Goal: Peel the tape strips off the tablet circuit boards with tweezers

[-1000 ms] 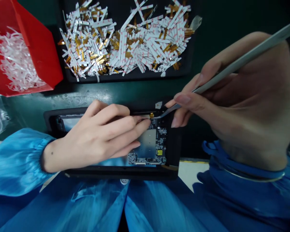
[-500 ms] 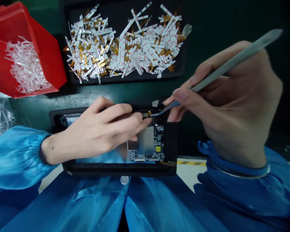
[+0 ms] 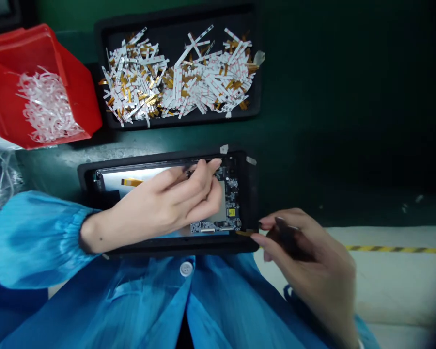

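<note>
Where the left hand rests: on the circuit board inside the black frame, fingers pressed together
Right hand: just beside the frame's lower right corner, pinching a blurred dark tool
Above the frame: black tray of flex strips

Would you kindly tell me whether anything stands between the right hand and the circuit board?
Yes: the black frame's rim lies between the right hand and the circuit board, and an amber flex strip lies at that rim, close to the hand.

Nothing is legible, even the yellow circuit-board label.
</note>
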A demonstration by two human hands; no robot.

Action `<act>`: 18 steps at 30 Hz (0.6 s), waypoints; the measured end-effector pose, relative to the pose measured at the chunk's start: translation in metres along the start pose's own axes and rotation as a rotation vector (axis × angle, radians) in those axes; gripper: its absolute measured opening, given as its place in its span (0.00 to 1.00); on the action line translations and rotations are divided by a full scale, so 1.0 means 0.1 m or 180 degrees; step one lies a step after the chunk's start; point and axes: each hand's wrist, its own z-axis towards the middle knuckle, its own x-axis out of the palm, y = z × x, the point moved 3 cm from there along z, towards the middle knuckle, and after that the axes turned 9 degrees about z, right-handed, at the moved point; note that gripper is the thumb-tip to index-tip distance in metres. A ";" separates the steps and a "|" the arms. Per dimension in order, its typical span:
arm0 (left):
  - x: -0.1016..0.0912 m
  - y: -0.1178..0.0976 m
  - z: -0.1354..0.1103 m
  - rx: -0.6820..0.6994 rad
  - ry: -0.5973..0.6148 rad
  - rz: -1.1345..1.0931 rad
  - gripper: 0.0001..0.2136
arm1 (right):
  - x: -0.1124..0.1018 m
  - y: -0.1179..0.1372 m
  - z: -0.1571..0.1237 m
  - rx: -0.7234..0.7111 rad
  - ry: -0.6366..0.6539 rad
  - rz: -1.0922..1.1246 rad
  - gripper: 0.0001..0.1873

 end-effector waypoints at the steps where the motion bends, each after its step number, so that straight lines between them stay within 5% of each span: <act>1: 0.00 0.00 -0.01 -0.0039 -0.0012 -0.0029 0.15 | 0.04 -0.01 -0.05 -0.0094 -0.0174 -0.0048 0.09; 8: 0.01 0.05 -0.05 -0.0710 -0.0176 -0.1338 0.15 | 0.19 -0.10 -0.20 -0.0560 -0.0818 -0.0088 0.09; 18: 0.03 -0.20 0.26 -0.0648 0.0210 -0.2724 0.08 | 0.26 -0.10 -0.28 -0.1242 -0.0733 -0.0111 0.12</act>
